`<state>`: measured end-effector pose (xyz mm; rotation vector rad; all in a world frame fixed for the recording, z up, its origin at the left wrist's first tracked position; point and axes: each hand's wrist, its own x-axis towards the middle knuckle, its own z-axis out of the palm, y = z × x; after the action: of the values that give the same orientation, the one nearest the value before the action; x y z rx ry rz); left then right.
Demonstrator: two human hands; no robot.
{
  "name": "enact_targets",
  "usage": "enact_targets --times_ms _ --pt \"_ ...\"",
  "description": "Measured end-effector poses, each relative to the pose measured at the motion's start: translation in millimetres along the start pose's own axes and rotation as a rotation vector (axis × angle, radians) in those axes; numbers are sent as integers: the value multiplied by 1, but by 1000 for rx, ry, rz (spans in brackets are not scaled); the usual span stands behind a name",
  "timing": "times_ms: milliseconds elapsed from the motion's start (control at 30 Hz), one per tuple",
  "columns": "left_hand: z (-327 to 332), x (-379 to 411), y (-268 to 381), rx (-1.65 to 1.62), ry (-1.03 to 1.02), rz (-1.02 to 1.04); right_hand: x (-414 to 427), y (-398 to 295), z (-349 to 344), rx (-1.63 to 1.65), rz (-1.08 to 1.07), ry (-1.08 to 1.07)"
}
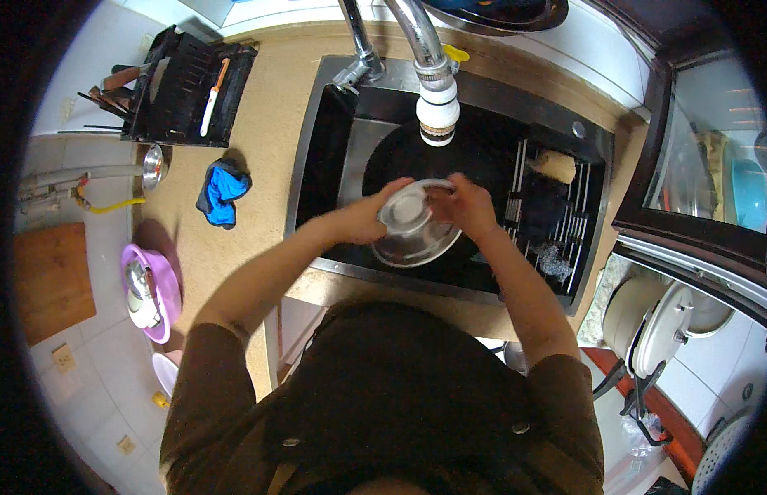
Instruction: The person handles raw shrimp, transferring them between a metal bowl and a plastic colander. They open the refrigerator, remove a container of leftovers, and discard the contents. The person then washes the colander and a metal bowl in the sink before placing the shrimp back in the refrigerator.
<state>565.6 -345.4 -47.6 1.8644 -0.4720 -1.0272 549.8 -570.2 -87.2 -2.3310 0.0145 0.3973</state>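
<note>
A shiny metal bowl [420, 244] is held over the black sink [324, 161], below the faucet's white spout head [437, 111]. My left hand [365, 216] grips the bowl's left rim, and my right hand [473, 207] has hold of the upper right side, its fingers against the metal. The round base of the bowl shows, but whether its inside or underside faces me I cannot tell. Beneath it lies a large dark round vessel [383, 154], mostly in shadow. To the right of my right hand, a wire rack [516, 198] carries a tan sponge [555, 167] and a steel scourer [553, 263].
A blue and grey cloth [222, 192] rests on the tan counter [266, 136] at left. Behind it stands a black knife rack [191, 86]; nearer is a purple basin [166, 297] holding dishes. An open cabinet door [686, 241] and hanging pans [662, 328] are at right.
</note>
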Motion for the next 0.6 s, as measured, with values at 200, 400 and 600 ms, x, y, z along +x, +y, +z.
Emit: enact_targets --times_ms 200,400,600 --pt "-27 17 37 127 -278 -300 -2 -4 3 7 -235 64" --pt "53 34 -27 -477 635 24 -16 44 118 592 425 426" --pt "48 11 -40 -293 511 141 -23 29 81 423 44 409"
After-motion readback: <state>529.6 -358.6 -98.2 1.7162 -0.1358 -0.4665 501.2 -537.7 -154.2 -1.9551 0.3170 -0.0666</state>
